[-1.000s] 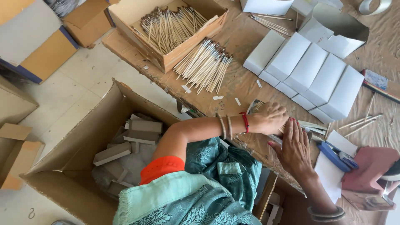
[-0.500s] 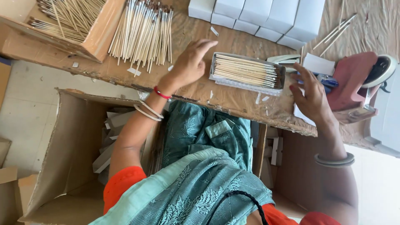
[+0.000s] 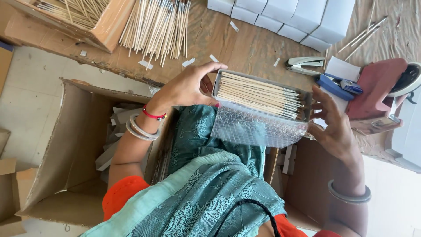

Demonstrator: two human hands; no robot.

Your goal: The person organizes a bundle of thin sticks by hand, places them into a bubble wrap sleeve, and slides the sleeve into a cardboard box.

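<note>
A shallow open grey box [image 3: 263,94] filled with thin wooden sticks lies at the near edge of the brown table [image 3: 245,44]. A sheet of bubble wrap [image 3: 256,127] hangs from its near side over my lap. My left hand [image 3: 190,85] grips the box's left end, thumb and fingers curled around the corner. On the right, my right hand [image 3: 331,125] has its fingers spread against the box's right end and the edge of the bubble wrap.
Loose sticks [image 3: 158,24] lie in a pile beside a cardboard tray [image 3: 87,19] of more sticks. White boxes [image 3: 289,17] stand in rows at the back. A stapler [image 3: 305,63], blue tool [image 3: 335,85] and red tape dispenser [image 3: 377,94] sit right. An open carton [image 3: 74,145] stands on the floor, left.
The box of sticks has been drawn nearer to the table edge with both hands closing on its ends. Bubble wrap now hangs from its near side.
</note>
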